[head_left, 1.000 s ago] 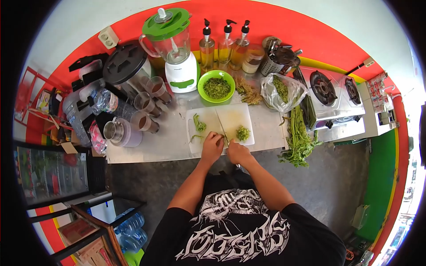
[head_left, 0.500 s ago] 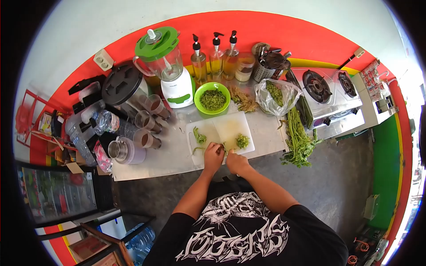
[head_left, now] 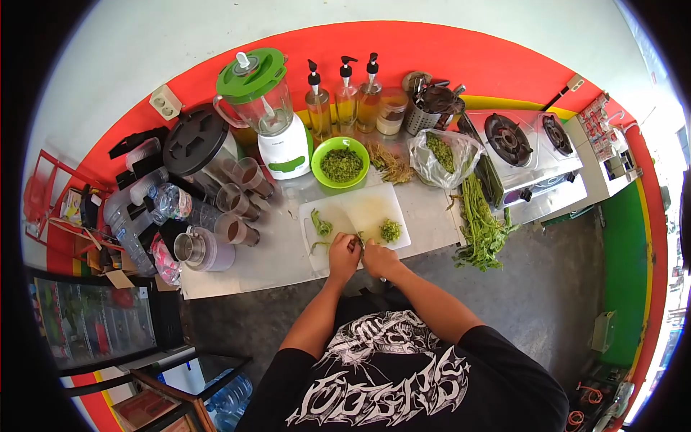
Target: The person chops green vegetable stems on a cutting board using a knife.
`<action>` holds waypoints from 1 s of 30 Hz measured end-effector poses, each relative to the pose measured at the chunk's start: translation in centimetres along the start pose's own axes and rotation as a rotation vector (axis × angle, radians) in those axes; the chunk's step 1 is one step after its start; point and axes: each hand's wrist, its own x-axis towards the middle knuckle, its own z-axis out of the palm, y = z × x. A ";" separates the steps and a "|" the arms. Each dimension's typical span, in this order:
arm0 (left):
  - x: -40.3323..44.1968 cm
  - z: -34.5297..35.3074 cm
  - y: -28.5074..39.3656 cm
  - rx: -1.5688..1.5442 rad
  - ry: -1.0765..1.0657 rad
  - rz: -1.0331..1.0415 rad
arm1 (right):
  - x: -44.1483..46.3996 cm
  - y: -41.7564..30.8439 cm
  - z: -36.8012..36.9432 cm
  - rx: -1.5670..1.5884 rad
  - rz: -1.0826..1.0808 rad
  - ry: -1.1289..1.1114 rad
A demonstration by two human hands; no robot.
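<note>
Both hands meet at the near edge of a white cutting board (head_left: 371, 201). My left hand (head_left: 344, 258) is closed around green stalks, with only a bit of green showing at the fingertips. Close beside it on the right, my right hand (head_left: 379, 261) grips a knife, mostly hidden by the fingers; a small end of it shows below the palm. A pile of chopped greens (head_left: 389, 230) lies on the board's right side. Some uncut green pieces (head_left: 321, 225) rest on the left. Behind the board, a lime-green bowl (head_left: 317, 171) holds more chopped greens.
A blender (head_left: 283, 147), pump bottles (head_left: 345, 101) and a jar (head_left: 391, 114) line the wall. Cups (head_left: 237, 229) and a flask (head_left: 209, 250) stand left. Right are a plastic bag (head_left: 461, 158), leafy stalks (head_left: 481, 230) overhanging the counter edge, and a gas stove (head_left: 533, 173).
My right hand has shifted slightly left, closer to my left hand. The whole view has moved a little; the piles on the board look the same.
</note>
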 end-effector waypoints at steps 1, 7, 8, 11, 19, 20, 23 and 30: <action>-0.1 0.0 -0.2 -0.029 -0.011 0.005 | -0.1 -0.2 -0.3 -0.014 0.006 -0.013; -0.2 0.1 -0.6 0.010 0.000 -0.007 | -2.2 -0.2 1.4 -0.003 0.014 -0.003; -0.3 0.1 -0.6 0.006 0.002 -0.008 | -1.8 0.0 1.6 -0.008 0.015 -0.003; -0.4 -0.2 -0.5 0.011 0.023 0.034 | -1.0 -0.4 0.8 0.053 0.014 0.030; -1.5 -2.2 0.2 -0.119 0.128 -0.128 | -2.7 -0.4 2.0 0.037 -0.111 0.063; -1.2 -2.9 0.3 -0.110 0.119 -0.129 | -2.8 -0.2 2.4 0.049 -0.109 0.060; 0.0 -5.1 -0.2 0.032 0.265 -0.082 | -3.8 0.4 3.1 0.036 -0.075 0.058; -1.6 -7.6 -1.8 0.485 0.281 -0.036 | -3.9 2.9 2.2 0.032 0.071 0.135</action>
